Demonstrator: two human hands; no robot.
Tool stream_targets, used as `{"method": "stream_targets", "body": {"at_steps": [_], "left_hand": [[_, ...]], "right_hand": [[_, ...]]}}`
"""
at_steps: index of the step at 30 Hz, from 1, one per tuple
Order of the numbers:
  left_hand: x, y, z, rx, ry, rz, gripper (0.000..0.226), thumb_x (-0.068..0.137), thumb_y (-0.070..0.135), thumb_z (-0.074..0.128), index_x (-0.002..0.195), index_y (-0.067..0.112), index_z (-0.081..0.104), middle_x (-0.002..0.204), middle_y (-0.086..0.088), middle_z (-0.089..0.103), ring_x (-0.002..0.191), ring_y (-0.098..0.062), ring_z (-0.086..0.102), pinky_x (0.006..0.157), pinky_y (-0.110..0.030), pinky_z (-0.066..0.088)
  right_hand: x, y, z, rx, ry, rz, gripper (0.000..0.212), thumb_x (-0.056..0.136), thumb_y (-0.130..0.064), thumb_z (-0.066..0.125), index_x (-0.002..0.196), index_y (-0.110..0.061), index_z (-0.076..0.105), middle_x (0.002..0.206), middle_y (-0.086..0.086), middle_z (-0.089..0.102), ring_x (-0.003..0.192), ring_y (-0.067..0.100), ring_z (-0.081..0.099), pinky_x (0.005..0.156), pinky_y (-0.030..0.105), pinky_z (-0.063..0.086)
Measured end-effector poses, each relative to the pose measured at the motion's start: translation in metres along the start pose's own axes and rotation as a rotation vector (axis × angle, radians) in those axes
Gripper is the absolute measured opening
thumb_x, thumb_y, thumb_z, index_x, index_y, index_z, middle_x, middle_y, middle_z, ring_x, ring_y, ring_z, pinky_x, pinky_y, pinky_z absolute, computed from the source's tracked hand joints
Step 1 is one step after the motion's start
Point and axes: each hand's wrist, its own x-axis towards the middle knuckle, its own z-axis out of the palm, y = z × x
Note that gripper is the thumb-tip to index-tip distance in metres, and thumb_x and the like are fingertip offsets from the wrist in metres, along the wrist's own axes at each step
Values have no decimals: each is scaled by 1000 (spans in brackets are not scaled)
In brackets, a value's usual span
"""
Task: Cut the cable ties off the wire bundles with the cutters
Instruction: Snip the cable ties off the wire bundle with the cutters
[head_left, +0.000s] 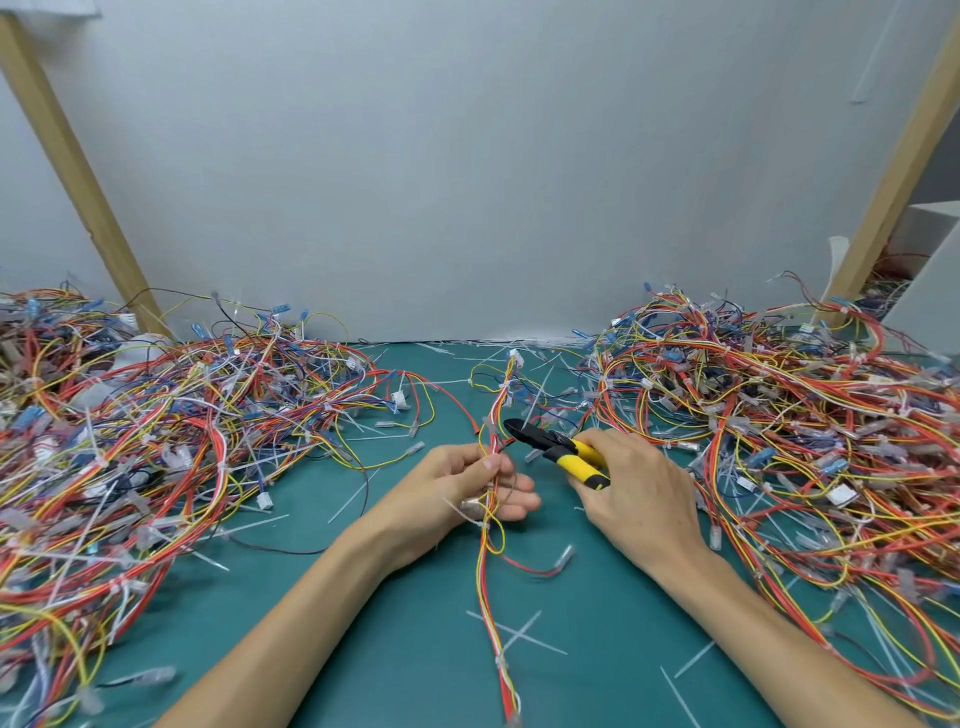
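Gripped wire bundle (484, 571) in curled left hand (457, 483), over green mat (415, 649). Clasped yellow-handled cutters (566, 449) in right hand (639, 488) just right of bundle, black nose beside its wires. Had tangled wire heaps (156, 441) either side of bundle.

A wiring workshop bench: green cutting mat (415, 649), heaped wire harnesses (156, 441), cut cable ties (514, 631).

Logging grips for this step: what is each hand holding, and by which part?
Left hand pinches the wire bundle mid-length; right hand grips the cutters by their yellow handles.
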Motion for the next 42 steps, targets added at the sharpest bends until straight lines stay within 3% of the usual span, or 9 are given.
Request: {"method": "stream_targets", "body": {"at_steps": [3,6,10,15,24,33,36,42], "left_hand": [[1,1,5,83,89,13,22,103,19,41,91,5,54,56,-5,53,39,-12,44,39,-18,38],[3,-2,8,156,186,48,31,104,29,40,85,10,57,48,0,47,30,-7,30,34,-12,24],[2,-3,8,191,189,77,34,106,27,34,81,10,50,48,-1,44,30,-7,26,33,-12,22],[1,-3,8,163,163,60,33,106,24,30,79,12,44,52,-2,40,31,-6,25,32,-12,21],[1,-2,5,177,132,32,32,107,25,29,81,12,44,49,2,40,31,-5,25,31,-13,22],[2,-4,3,157,121,39,33,106,26,30,79,13,45,51,0,39,31,-5,24,33,-11,20],[1,-5,4,145,123,50,34,106,26,30,79,13,44,51,0,38,31,-5,24,32,-12,20],[2,-5,3,122,137,62,33,106,26,31,78,14,44,49,1,37,32,-6,23,32,-13,18]], "right_hand": [[1,2,2,-4,-27,-8,17,82,-38,71,90,-29,58,82,-9,60,84,21,56,59,29,29],[2,3,3,8,-57,-35,21,83,-36,71,92,-25,55,83,-6,54,83,22,52,60,29,30],[1,2,4,-3,-105,-46,25,85,-39,67,97,-23,52,84,-5,46,80,23,49,60,31,33],[0,0,3,-45,-106,-64,32,84,-43,66,104,-23,52,86,-4,53,82,24,53,64,30,32],[-1,-2,-1,-11,-99,-31,24,80,-43,59,79,-25,44,68,-7,55,67,25,52,54,33,41],[-1,-1,-1,-7,-66,-38,22,78,-41,61,81,-27,45,70,-7,54,67,24,51,53,31,35],[-1,-1,-1,-50,6,-78,28,73,-37,71,89,-25,53,78,-7,57,72,24,55,58,27,29],[1,-1,1,-23,28,-85,40,69,-29,78,101,-20,56,90,-3,56,84,25,54,75,36,42]]}}
